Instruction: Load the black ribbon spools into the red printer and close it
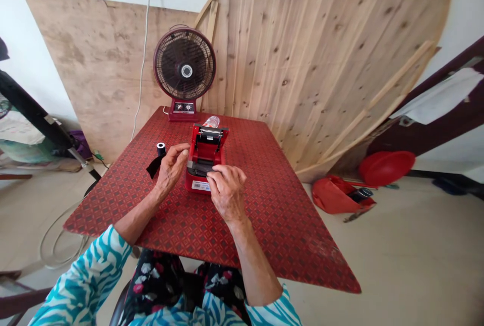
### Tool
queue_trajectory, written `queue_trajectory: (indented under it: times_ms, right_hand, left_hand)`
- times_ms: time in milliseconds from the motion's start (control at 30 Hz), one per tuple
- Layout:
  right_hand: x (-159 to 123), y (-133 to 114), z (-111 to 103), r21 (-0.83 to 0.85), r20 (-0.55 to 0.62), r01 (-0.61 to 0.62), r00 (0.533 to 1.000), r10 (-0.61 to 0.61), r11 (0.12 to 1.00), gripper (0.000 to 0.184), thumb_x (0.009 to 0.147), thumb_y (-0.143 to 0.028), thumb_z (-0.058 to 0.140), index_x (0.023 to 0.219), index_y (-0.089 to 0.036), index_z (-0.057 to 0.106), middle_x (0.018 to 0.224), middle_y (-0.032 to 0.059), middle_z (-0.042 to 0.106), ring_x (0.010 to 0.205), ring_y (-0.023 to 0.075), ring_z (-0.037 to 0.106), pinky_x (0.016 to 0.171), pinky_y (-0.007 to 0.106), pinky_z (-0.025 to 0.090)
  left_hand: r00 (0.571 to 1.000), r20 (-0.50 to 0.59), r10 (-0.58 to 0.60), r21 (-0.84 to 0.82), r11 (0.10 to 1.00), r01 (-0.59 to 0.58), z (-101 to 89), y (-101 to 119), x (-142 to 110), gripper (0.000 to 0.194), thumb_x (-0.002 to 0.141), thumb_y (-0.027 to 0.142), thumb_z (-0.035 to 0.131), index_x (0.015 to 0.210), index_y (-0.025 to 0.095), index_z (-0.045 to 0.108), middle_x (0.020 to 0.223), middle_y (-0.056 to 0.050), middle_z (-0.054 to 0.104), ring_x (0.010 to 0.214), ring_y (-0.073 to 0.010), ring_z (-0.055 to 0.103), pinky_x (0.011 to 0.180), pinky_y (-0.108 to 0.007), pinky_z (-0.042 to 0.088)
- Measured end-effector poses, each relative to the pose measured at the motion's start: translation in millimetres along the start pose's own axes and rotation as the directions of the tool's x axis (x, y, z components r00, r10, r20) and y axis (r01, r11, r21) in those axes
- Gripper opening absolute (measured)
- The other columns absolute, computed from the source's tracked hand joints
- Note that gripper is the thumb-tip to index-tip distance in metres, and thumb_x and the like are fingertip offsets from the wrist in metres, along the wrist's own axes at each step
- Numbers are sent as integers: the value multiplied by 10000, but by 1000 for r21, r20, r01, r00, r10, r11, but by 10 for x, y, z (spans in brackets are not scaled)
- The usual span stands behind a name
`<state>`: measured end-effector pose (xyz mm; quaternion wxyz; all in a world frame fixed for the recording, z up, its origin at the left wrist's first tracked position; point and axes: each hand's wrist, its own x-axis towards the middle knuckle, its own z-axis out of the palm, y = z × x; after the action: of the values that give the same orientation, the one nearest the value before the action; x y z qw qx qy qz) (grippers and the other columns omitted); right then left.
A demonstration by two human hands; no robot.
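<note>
A small red machine that looks like a label printer [192, 184] stands on the table with its lid [209, 137] raised. My right hand [227, 187] is at its front right, thumb and fingers pinched at the end of a dark strip [200, 167] lying across the front opening. Beside the printer's left side is my left hand [172, 167], its fingers stretched toward the lid and apparently holding nothing. Just left of that hand, a black roll with a white core [161, 148] stands upright. A loose black ribbon [154, 167] lies below it, partly hidden by the hand.
The table [272, 225] has a red patterned top. A dark red fan [185, 71] stands at its back left, and a clear plastic bottle [212, 121] lies behind the printer. A round wooden board [302, 63] leans on the wall. Right on the floor are a red bag [333, 196] and basin [387, 167].
</note>
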<state>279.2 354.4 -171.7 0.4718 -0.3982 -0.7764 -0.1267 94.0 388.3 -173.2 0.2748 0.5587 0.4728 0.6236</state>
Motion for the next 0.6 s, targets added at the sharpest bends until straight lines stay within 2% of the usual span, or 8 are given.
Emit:
queue_trajectory:
  times_ms: [167,300,433,600]
  right_hand:
    - [-65,-4,28,-25,-7,22,1000,-22,999,81,946,-199,576,908,-205,647,991,33,670,977,182,578,981,382,345]
    - [-95,-13,46,-34,7,0,1000,0,999,128,956,-194,540,921,-212,663,1019,37,680,1002,183,579,993,390,342]
    - [-105,-32,59,-37,10,-3,1000,3,999,147,956,-182,533,925,-215,672,1027,38,684,1023,181,580,1005,391,342]
    - [-107,-8,59,-44,-42,15,999,-17,999,120,946,-163,549,924,-197,662,1037,50,678,1023,190,580,996,394,357]
  left_hand:
    - [997,31,-64,15,998,64,87,40,446,544,920,539,541,1319,172,577,1309,-109,627,1243,-239,554,1078,-373,415]
    - [986,128,-104,-38,993,110,128,71,616,573,926,569,510,1327,165,575,1383,-120,586,1312,-258,515,1087,-376,412]
    - [980,173,-99,-65,992,112,73,169,616,574,932,597,472,1263,148,609,1303,-133,630,1245,-255,570,1059,-375,431]
    - [985,140,-98,67,994,89,12,155,637,491,895,532,528,1178,143,623,1085,-98,676,1083,-216,609,1007,-350,438]
